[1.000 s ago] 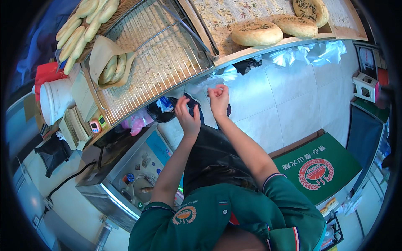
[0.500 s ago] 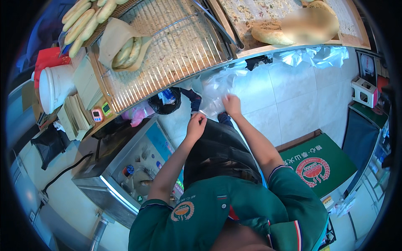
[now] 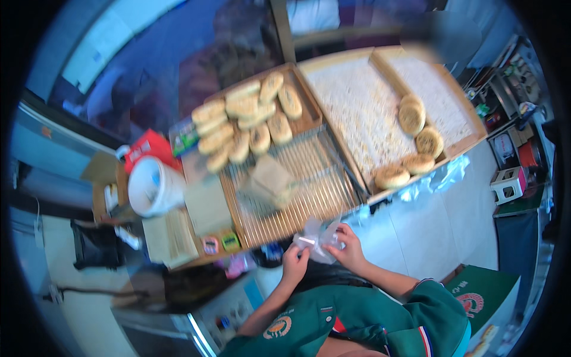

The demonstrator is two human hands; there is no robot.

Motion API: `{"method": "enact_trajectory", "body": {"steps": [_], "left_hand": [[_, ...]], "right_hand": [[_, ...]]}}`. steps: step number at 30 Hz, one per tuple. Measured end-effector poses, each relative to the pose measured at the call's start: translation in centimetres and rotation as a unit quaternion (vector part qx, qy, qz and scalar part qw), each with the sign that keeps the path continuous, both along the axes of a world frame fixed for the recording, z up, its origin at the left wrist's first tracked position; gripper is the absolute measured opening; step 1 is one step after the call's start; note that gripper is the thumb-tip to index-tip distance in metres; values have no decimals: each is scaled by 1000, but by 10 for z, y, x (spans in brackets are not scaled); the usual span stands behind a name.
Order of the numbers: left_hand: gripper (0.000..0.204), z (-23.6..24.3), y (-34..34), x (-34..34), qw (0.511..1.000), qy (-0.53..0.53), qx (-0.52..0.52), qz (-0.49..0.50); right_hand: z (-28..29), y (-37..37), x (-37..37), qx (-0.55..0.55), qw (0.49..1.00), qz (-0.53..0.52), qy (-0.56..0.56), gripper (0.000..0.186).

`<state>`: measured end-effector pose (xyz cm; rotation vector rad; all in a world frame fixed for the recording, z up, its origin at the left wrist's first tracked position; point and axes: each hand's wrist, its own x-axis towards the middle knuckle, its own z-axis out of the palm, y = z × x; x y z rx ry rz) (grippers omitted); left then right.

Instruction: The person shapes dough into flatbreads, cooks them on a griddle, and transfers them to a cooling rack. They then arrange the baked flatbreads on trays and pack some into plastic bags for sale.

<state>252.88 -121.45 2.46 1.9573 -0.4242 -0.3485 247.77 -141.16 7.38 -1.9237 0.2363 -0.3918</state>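
Both my hands grip a thin translucent plastic bag (image 3: 319, 241) just past the counter's front edge. My left hand (image 3: 295, 263) pinches its left part, and my right hand (image 3: 347, 249) holds its right part. Just beyond the bag is a slatted metal cooling rack (image 3: 316, 202) with a folded brown paper bag (image 3: 269, 178) on it. Behind the rack lie several oblong flatbreads (image 3: 260, 136) on a tray. At the right, several round sesame breads (image 3: 412, 114) rest on a crumb-covered wooden tray (image 3: 348, 101). The picture is slightly blurred.
At the left stand a white bucket (image 3: 147, 196), a red object (image 3: 151, 146), a cardboard box (image 3: 95, 181), paper bags (image 3: 166, 238) and two small timers (image 3: 229, 240). A green board (image 3: 485, 285) is at lower right, over pale floor tiles (image 3: 458, 232). Behind the counter is a window (image 3: 226, 35).
The view has tilted up toward the counter, showing more breads and the window. The plastic bag appeared in my hands, which have now drawn together with it and lifted toward the rack.
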Motion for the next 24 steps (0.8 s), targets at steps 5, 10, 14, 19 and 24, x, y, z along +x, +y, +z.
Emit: {"method": "enact_trajectory", "body": {"steps": [5,10,14,19,24], "left_hand": [[48,74,39,111,892,355,-276,-38],[30,116,56,179,935,239,-130,-228],[22,122,52,194,972,44,-193,-127],[17,132,57,221,901,116,-388,157],[16,181,56,243,982,-112,-151,10]], "right_hand": [[62,16,76,-144,984,-6,-107,25],[87,45,120,-13,999,28,-23,23],[95,53,145,-303,948,41,-91,23],[104,56,166,-286,935,63,-198,30],[123,56,186,-128,953,38,-273,42]]}}
